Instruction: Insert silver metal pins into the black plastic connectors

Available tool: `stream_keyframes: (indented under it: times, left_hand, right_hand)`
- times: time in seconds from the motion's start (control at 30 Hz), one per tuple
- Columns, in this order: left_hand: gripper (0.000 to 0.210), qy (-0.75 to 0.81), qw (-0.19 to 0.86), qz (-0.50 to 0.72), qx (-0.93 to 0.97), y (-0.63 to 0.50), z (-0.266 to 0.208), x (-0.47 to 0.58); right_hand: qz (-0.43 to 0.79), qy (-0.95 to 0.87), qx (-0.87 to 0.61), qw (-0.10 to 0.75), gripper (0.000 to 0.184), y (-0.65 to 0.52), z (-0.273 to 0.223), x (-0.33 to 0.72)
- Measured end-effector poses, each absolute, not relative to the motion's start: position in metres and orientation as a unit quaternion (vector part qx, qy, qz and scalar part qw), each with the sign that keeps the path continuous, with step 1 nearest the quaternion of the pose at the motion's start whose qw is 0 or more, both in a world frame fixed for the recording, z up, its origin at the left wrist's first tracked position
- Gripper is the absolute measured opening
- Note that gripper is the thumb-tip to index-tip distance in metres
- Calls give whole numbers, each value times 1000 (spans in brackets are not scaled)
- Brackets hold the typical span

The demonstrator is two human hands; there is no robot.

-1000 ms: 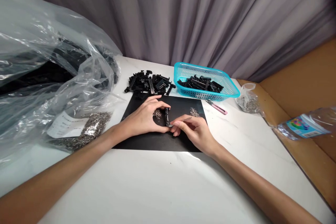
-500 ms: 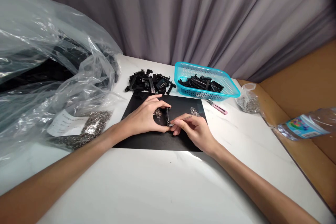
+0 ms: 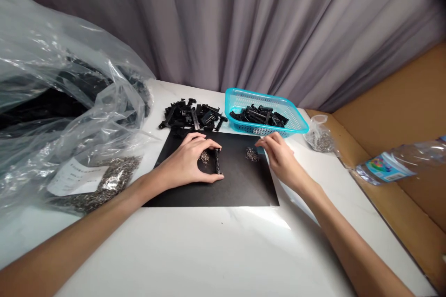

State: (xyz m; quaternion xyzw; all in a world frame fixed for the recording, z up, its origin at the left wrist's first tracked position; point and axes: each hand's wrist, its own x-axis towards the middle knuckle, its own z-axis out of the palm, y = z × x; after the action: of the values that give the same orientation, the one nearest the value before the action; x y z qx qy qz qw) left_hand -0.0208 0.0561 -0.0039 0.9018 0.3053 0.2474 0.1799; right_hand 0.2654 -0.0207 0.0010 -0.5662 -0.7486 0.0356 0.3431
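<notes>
My left hand point(image 3: 190, 160) pinches a slim black plastic part point(image 3: 217, 161) upright between thumb and forefinger, over a black mat point(image 3: 237, 190). Behind that part lies a small heap of tiny metal pieces point(image 3: 204, 158). My right hand point(image 3: 277, 153) is closed at the mat's right edge, fingertips just beside a second heap of tiny metal pieces point(image 3: 251, 154). A thin metal tool, perhaps tweezers, showed in its fingers earlier; now the fingers mostly hide it.
Black plastic parts point(image 3: 193, 116) are piled behind the mat. A blue basket point(image 3: 301, 127) holds more. Large clear bags point(image 3: 114, 102) and a labelled bag of metal pieces point(image 3: 114, 174) stand left. At right are a small bag point(image 3: 320, 140), a plastic bottle point(image 3: 386, 167) and cardboard point(image 3: 390, 102).
My right hand has moved right and away from the black plastic part to the right-hand heap. My left hand still holds the part. The view has shifted slightly.
</notes>
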Motion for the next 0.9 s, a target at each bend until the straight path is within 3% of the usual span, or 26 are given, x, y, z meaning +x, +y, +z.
stream_keyframes:
  times: [0.6, 0.9]
  left_hand:
    - [60, 309, 160, 243, 906, 56, 3, -21]
    - [61, 308, 146, 235, 910, 58, 0, -22]
  right_hand:
    - [-14, -794, -560, 237, 45, -20, -8, 251]
    - [-29, -800, -546, 245, 36, -20, -10, 239]
